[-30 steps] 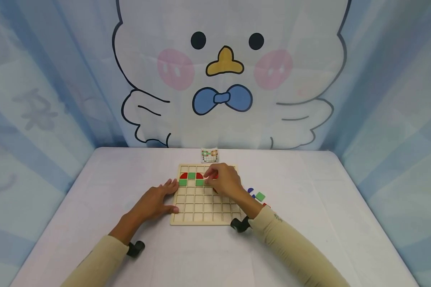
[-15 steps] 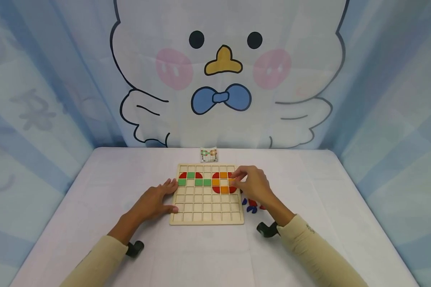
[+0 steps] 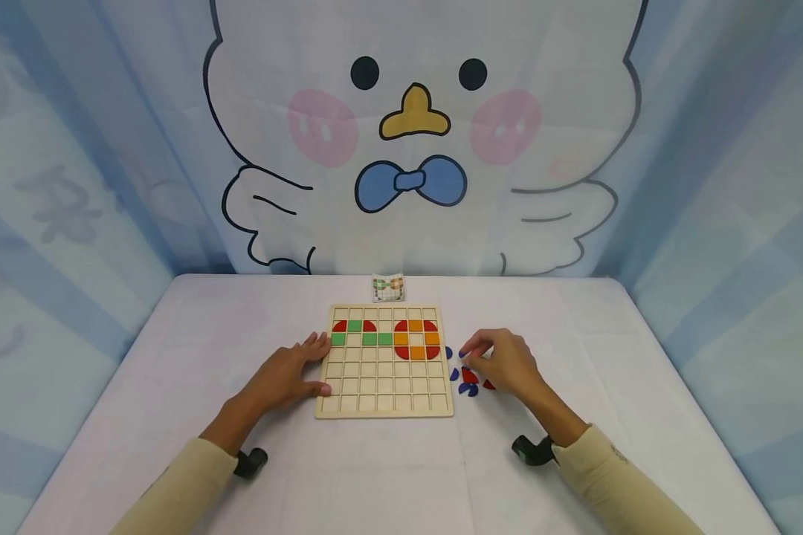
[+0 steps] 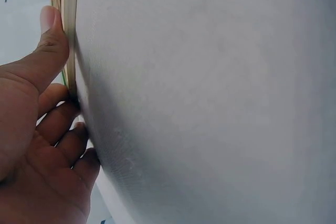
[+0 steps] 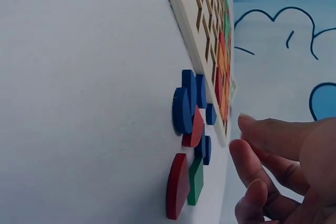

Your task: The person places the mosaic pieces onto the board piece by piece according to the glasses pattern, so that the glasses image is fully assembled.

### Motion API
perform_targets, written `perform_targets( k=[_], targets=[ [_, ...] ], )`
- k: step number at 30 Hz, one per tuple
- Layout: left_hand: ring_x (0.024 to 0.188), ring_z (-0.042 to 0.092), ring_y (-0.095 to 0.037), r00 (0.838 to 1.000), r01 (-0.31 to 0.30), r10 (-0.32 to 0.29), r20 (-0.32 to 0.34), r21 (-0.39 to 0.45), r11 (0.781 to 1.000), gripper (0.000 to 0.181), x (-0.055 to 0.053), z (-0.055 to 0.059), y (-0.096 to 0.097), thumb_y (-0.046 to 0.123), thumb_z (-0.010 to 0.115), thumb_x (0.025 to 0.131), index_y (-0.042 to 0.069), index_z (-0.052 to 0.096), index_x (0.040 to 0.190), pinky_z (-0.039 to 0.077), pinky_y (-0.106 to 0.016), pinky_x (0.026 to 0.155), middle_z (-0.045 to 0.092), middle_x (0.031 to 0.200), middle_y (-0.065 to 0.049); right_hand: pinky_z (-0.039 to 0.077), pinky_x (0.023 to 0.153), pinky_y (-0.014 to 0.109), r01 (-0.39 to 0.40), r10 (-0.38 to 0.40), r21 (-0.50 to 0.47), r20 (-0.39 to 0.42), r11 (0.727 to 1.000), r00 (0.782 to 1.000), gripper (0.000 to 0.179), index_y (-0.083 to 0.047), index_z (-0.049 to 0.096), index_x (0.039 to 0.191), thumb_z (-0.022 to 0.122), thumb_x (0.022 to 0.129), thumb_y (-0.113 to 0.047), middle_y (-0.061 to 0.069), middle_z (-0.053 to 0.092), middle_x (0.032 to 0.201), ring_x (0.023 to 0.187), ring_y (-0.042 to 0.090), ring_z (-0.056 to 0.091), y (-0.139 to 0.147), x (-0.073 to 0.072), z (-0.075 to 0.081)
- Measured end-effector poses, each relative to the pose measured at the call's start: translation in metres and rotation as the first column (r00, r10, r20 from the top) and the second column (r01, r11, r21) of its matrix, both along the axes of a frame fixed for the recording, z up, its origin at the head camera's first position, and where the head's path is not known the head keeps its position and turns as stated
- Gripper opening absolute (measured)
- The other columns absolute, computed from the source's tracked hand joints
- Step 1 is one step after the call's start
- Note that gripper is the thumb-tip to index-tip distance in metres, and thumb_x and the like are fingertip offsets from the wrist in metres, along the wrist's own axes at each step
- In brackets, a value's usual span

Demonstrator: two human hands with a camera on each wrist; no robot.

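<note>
A wooden grid board (image 3: pixel 368 386) lies on the table with red quarter-round, green square and orange square pieces set in its upper cells. My left hand (image 3: pixel 294 375) rests against the board's left edge, fingers spread and touching the rim. The left wrist view shows its thumb (image 4: pixel 51 40) against the wooden side. To the right of the board, my right hand (image 3: pixel 505 362) hovers over loose pieces, thumb and index fingertips slightly apart with nothing visible between them. Below those fingers lie blue pieces (image 5: pixel 182 111), a red piece (image 5: pixel 177 187) and a green square (image 5: pixel 195 182).
A small pattern card (image 3: pixel 389 288) lies just behind the board. White cloth (image 3: pixel 375 475) covers the table. A printed curtain (image 3: pixel 415 238) hangs behind it and along both sides.
My right hand has moved from the board's upper middle rightward to the loose pieces. A green square now shows in the cell where its fingers were. The left hand has stayed in place.
</note>
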State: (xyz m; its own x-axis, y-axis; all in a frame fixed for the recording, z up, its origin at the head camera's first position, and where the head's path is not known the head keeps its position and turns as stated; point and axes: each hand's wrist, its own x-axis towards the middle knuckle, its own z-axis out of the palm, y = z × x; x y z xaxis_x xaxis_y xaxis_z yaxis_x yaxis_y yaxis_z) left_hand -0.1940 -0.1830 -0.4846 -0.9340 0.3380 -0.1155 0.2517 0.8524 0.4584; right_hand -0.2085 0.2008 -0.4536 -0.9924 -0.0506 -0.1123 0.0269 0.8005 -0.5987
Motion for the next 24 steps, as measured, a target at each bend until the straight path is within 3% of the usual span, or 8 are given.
perform_targets(
  k=[7,14,24],
  targets=[
    [0.162,0.029,-0.037,1.0,0.001,-0.001,-0.002,-0.003,1.0,0.099,-0.001,-0.002,-0.001,0.04,0.088,0.085,0.006,0.037,0.163,0.027,-0.062,0.131,0.033,0.172,-0.014,0.048,0.065,0.028,-0.009,0.006,0.068,0.041,0.998,0.999,0.009,-0.018,0.077,0.094,0.085,0.091,-0.021,0.0,0.067,0.081,0.074,0.017,0.06,0.009,0.008,-0.009],
    [0.163,0.028,-0.037,1.0,-0.005,0.005,0.006,0.005,1.0,0.099,-0.002,-0.001,0.0,0.04,0.088,0.085,0.007,0.037,0.163,0.025,-0.064,0.131,0.032,0.172,-0.013,0.045,0.062,0.028,-0.02,0.018,0.14,0.011,0.99,1.0,0.017,-0.017,0.076,0.091,0.089,0.088,-0.028,0.0,0.063,0.074,0.072,0.017,0.057,0.004,0.01,-0.013],
    [0.162,0.029,-0.037,1.0,-0.003,0.003,0.012,0.008,1.0,0.098,0.0,0.0,0.0,0.039,0.088,0.085,0.006,0.037,0.163,0.025,-0.063,0.131,0.032,0.172,-0.014,0.048,0.063,0.027,-0.055,0.052,0.122,0.027,0.991,0.998,0.02,-0.016,0.072,0.089,0.091,0.087,-0.023,0.0,0.065,0.076,0.071,0.016,0.059,-0.004,0.007,-0.013]
  ],
)
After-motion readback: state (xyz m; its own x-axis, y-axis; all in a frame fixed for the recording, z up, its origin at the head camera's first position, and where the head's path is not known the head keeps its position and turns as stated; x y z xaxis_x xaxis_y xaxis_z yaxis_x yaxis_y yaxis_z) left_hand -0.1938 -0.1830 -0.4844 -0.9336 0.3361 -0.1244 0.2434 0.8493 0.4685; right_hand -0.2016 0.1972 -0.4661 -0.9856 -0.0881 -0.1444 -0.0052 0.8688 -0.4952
